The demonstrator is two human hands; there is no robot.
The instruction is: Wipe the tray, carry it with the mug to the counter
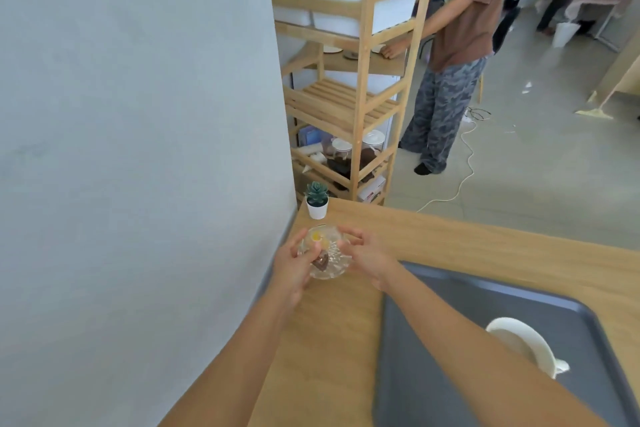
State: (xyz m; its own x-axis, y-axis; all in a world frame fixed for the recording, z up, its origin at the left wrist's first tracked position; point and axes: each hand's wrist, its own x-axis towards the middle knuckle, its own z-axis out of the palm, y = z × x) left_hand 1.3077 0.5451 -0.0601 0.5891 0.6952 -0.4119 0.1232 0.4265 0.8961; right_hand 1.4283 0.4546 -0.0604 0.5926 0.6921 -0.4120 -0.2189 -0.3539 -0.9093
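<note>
A dark grey tray (pixel 429 340) lies on the wooden counter (pixel 467 239) at the lower right. A white mug (pixel 519 341) stands on it, partly hidden behind my right forearm. Farther left, near the wall, a clear glass bowl (pixel 329 255) with small sweets inside sits on the counter. My left hand (pixel 294 270) cups the bowl's left side and my right hand (pixel 367 258) holds its right side. Both hands are well away from the tray's middle, and no cloth is visible.
A small potted succulent (pixel 316 199) stands at the counter's far corner, just beyond the bowl. The white wall (pixel 138 149) runs along the left. A wooden shelf rack (pixel 360 97) stands behind, with a person (pixel 457 45) beside it and a white cable on the floor.
</note>
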